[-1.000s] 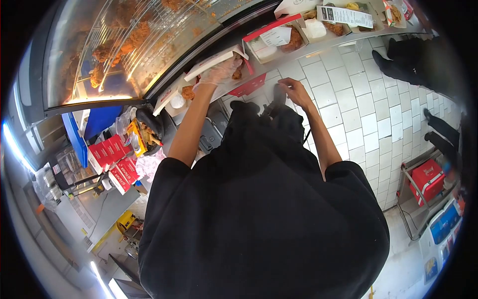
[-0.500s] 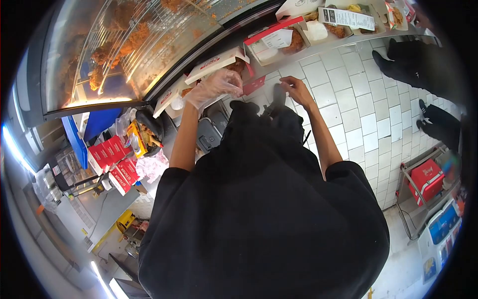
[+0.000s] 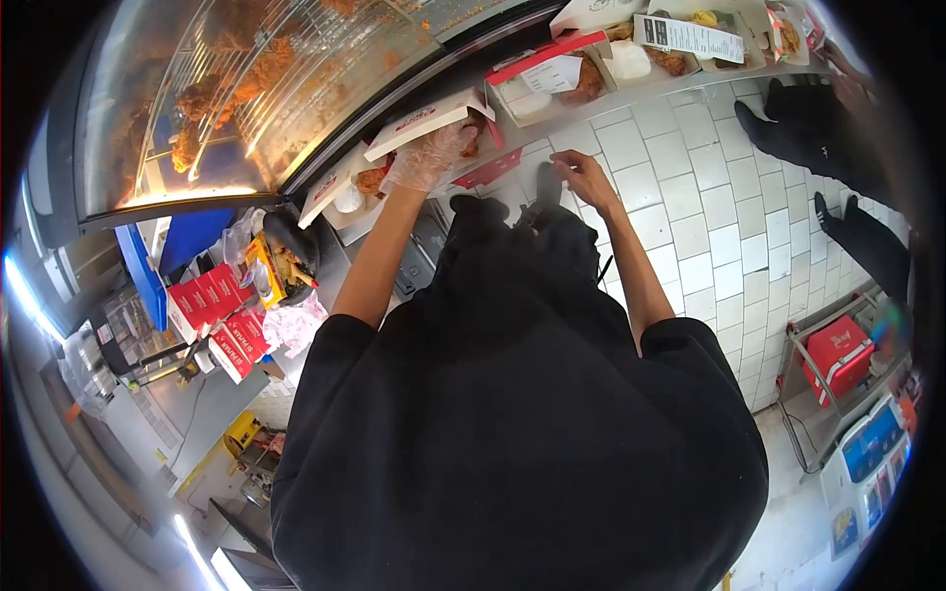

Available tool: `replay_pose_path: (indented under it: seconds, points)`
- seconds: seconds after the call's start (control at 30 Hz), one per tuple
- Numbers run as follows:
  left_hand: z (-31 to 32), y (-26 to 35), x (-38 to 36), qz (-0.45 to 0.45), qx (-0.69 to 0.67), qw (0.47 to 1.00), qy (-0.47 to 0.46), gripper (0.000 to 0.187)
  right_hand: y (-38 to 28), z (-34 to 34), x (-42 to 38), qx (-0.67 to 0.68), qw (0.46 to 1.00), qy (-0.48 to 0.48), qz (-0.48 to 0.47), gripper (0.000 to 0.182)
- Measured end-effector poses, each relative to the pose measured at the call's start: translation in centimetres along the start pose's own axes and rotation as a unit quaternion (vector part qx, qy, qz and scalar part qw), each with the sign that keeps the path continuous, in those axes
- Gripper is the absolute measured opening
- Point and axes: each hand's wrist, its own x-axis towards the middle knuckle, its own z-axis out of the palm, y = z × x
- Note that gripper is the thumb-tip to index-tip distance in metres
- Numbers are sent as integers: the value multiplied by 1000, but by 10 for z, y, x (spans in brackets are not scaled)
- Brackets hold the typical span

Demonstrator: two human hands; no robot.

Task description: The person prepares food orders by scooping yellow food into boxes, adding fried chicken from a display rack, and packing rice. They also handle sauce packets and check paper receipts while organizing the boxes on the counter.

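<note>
My left hand [image 3: 431, 158], in a clear plastic glove, is at the front of an open white and red takeaway box [image 3: 429, 123]. Its fingers reach in under the raised lid, partly hidden, so their grip does not show. Browned fried chicken [image 3: 470, 146] lies inside the box. A red front flap [image 3: 488, 170] hangs out from the box over the counter edge. My right hand [image 3: 585, 179] is bare, held over the floor to the right of that flap. Its fingers are loosely bent and apart, with nothing visible in them.
Another open box [image 3: 340, 192] with chicken and a white item sits to the left. More filled boxes [image 3: 552, 84] line the counter, one bearing a receipt [image 3: 690, 37]. A heated glass cabinet [image 3: 266, 98] stands behind. People's dark-clothed legs [image 3: 838, 128] are at the right.
My left hand has moved from above the red flap back into the box under its lid. The flap hangs free of it now. My right hand has barely moved.
</note>
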Motion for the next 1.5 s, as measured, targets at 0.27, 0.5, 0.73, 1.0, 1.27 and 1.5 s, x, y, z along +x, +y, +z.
replay_pose_path:
  seconds: [0.27,0.5,0.73,1.0,1.27,1.5]
  points:
    - [-15,27,5,-4,136,991,-6,26,3,4,-4,7,1000,-3,23,31]
    - [-51,29,3,-20,54,998,-15,17,5,2,-5,20,999,10,24,32]
    - [-65,22,-33,-148,-203,923,-290,19,12,1,-2,27,999,14,21,30]
    - [-28,12,-28,-94,-72,992,40,33,9,4,5,17,1000,-11,4,29]
    - [52,-24,-17,11,106,989,104,44,-1,5,1,18,1000,-9,-1,30]
    - [27,-14,-1,55,71,995,54,41,2,5,-3,4,1000,-3,22,31]
